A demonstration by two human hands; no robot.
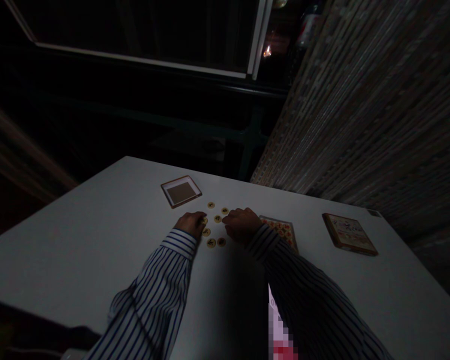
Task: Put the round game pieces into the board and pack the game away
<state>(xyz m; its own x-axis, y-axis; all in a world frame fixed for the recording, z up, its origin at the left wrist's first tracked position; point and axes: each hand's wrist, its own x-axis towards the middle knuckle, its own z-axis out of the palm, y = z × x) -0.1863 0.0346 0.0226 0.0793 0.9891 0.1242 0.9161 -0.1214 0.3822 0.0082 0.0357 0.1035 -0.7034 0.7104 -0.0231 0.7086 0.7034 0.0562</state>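
Observation:
Several round xiangqi pieces (211, 243) with dark characters lie flat in a loose group on the white table. My left hand (189, 223) is at the group's left side, its fingers curled onto one xiangqi piece (204, 220) on the tabletop. At the right side is my right hand (243, 224), fingers bent and closed, the tips beside a middle piece (218, 219) and just below an upper one (225, 211). Whatever those right fingertips may hold is hidden. Partly behind my right wrist sits a tray of red-marked pieces (285, 231).
An open shallow box (182, 191) lies at the table's back left. A flat box with a printed cover (349, 234) rests to the right. The white table (78, 235) has a small dark patch at its far right corner. A string curtain (345, 100) hangs behind it.

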